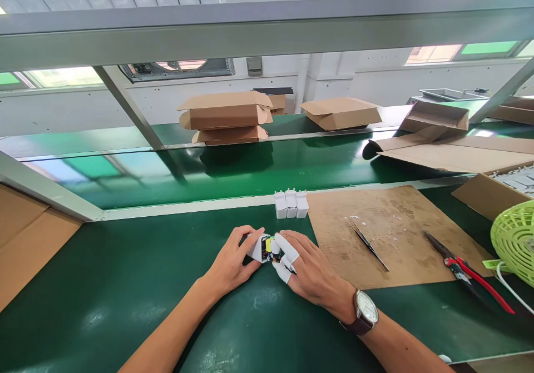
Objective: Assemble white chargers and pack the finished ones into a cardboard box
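Between thumb and fingers, my left hand (231, 259) grips a white plastic housing (255, 247) with one side open. A small circuit board (269, 246) with a yellow block and dark parts shows at that open end. My right hand (311, 267), white covers on its thumb and a finger and a watch on the wrist, pinches the board's other end. Whether the board sits inside the housing or just at its mouth I cannot tell. Just beyond my hands, three white housings (291, 204) stand side by side on the green table (146, 284).
A brown cardboard sheet (334, 212) at the right bears tweezers (367, 245) and red-handled pliers (467, 270). A light green basket (515, 239) stands at the right edge. Cardboard boxes (225, 109) sit beyond the green conveyor belt (250, 167); a metal beam (267, 34) crosses overhead.
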Demonstrator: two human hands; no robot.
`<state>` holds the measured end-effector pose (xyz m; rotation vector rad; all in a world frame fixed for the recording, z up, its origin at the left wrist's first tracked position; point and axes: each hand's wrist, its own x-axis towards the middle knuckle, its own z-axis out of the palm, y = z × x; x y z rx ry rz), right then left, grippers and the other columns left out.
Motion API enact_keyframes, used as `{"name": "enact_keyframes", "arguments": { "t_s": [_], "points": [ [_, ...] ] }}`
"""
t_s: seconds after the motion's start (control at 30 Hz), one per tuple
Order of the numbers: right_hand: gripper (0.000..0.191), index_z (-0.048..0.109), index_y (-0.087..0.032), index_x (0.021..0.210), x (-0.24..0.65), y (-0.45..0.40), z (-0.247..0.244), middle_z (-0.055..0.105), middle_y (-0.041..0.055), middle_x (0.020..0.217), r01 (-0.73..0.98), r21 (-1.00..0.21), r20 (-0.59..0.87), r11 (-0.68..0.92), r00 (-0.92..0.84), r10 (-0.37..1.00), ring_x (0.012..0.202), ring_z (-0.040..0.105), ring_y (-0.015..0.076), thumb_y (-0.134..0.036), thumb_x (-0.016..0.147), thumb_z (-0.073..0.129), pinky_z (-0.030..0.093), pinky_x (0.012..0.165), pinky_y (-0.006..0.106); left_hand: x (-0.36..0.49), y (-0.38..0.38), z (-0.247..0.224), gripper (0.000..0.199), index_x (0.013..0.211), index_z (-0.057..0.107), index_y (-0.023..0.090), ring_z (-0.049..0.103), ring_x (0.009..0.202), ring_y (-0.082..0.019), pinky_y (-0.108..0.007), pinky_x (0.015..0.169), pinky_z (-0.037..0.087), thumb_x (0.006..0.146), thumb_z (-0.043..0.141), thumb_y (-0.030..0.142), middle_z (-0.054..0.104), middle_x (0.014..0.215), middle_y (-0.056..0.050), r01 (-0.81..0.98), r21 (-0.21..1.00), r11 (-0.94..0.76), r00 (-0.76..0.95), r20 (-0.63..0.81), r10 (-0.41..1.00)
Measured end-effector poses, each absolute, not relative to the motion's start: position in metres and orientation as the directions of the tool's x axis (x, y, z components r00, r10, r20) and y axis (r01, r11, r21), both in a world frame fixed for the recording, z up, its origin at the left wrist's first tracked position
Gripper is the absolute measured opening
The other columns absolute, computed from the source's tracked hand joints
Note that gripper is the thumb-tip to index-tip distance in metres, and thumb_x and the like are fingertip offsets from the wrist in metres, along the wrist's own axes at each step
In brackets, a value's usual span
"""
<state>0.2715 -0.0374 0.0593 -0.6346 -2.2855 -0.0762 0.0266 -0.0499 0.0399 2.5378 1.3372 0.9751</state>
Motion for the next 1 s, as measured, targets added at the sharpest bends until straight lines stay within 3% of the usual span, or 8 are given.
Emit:
{"name": "enact_keyframes", "arguments": {
  "t_s": [0.63,1.0],
  "points": [
    [0.047,0.052,-0.014,0.136,0.2743,-0.0382,0.058,0.062,0.0201,0.133,0.459,-0.194,0.658,0.867,-0.594,0.462,0.133,0.055,0.0332,-0.003,0.089,0.051,0.06,0.102,0.054,0.0268,-0.0481,0.0398,0.067,0.153,0.038,0.027,0.06,0.111,-0.023,-0.036,0.092,0.058,0.092,0.064,0.018,0.052,0.124,-0.011,0.681,0.38,-0.626,0.415,0.504,0.757],
    [0.046,0.053,-0.008,0.135,0.274,-0.0387,0.0532,0.062,0.024,0.133,0.465,-0.201,0.626,0.862,-0.616,0.478,0.135,0.053,0.035,-0.003,0.09,0.052,0.058,0.104,0.055,0.0265,-0.0486,0.0373,0.063,0.153,0.037,0.029,0.059,0.113,-0.023,-0.038,0.094,0.057,0.096,0.062,0.023,0.051,0.126,-0.012,0.673,0.412,-0.615,0.417,0.475,0.775]
  ]
}}
